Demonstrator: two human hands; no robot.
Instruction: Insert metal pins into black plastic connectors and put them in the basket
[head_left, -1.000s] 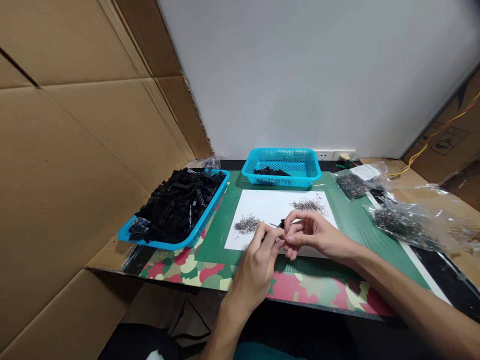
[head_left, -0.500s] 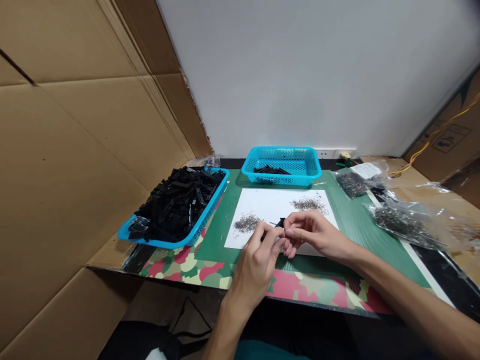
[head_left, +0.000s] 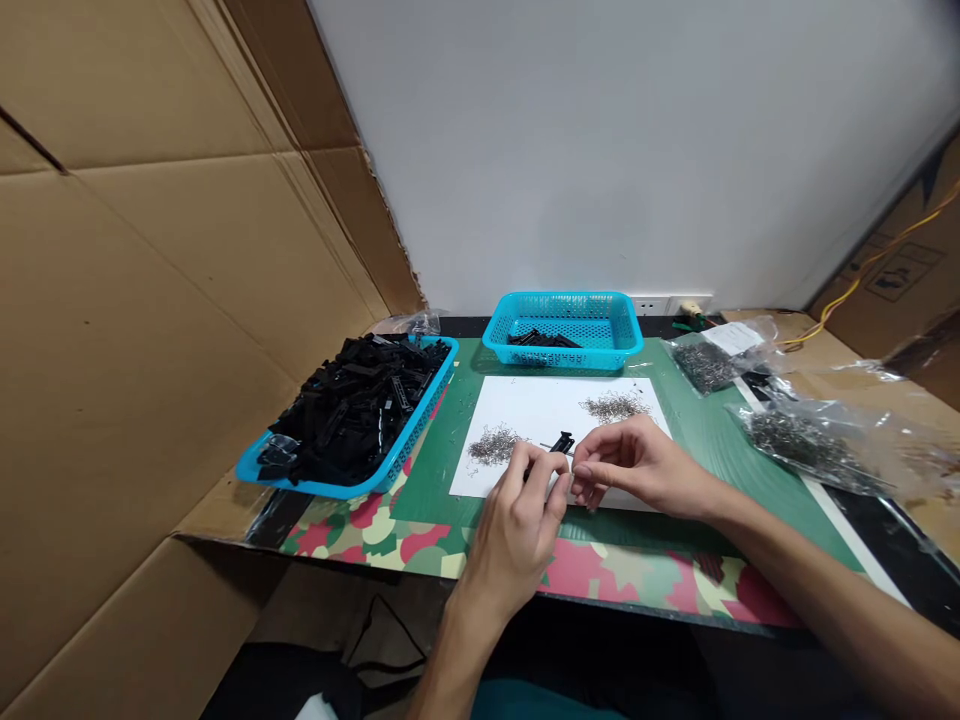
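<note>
The left hand (head_left: 517, 525) pinches a small black plastic part (head_left: 561, 443) above the white paper (head_left: 540, 410), steadying it. At its three o'clock, the right hand (head_left: 637, 465) closes fingertips beside it; contents indiscernible.

Both hands (head_left: 525, 520) (head_left: 637, 468) together (fingertips pinched)
</note>
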